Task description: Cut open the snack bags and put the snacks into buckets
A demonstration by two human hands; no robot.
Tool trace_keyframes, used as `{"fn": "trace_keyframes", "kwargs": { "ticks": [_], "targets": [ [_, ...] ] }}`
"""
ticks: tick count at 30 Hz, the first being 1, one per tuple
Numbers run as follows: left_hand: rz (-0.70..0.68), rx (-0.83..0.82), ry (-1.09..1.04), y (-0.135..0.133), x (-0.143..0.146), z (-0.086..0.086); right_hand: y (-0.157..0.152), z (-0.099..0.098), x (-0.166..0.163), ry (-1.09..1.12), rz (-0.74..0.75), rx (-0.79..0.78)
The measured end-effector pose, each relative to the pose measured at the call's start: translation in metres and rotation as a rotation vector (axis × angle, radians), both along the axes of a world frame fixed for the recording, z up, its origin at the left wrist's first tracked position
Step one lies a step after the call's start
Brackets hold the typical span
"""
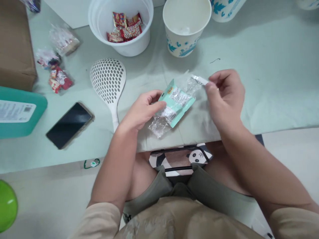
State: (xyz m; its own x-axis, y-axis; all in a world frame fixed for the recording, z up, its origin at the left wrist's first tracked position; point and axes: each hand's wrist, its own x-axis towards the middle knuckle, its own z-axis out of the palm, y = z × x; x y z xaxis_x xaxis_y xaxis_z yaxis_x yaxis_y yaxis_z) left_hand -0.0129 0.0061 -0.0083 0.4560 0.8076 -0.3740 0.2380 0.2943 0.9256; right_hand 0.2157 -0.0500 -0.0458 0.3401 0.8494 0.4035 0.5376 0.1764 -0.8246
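Note:
My left hand is closed on a mint-green snack packet with printed labels, thumb on its near face. Crumpled clear plastic wrap shows around and below the packet. To the right, my right hand pinches a thin white printed strip between thumb and fingers. Clear film beside the strip stretches toward the packet's upper edge; whether they are joined I cannot tell. Both hands are above the near part of the table. Left of my left hand lies a white slotted skimmer, its handle partly behind my forearm.
A white tub with red snack packets and a patterned paper cup stand at the back. On the left are a phone, a teal container, small wrapped snacks and a cardboard box. The table edge is close to me.

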Motion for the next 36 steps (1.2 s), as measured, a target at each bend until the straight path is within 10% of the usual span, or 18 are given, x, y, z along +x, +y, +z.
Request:
{"fn": "trace_keyframes", "kwargs": {
  "ticks": [6,36],
  "targets": [
    [-0.031,0.012,0.017,0.0,0.004,0.0,-0.008,0.008,-0.012,-0.439,0.301,-0.061],
    [0.42,0.02,-0.067,0.011,-0.005,-0.007,-0.01,0.01,-0.007,-0.499,0.213,0.057]
  ]
}}
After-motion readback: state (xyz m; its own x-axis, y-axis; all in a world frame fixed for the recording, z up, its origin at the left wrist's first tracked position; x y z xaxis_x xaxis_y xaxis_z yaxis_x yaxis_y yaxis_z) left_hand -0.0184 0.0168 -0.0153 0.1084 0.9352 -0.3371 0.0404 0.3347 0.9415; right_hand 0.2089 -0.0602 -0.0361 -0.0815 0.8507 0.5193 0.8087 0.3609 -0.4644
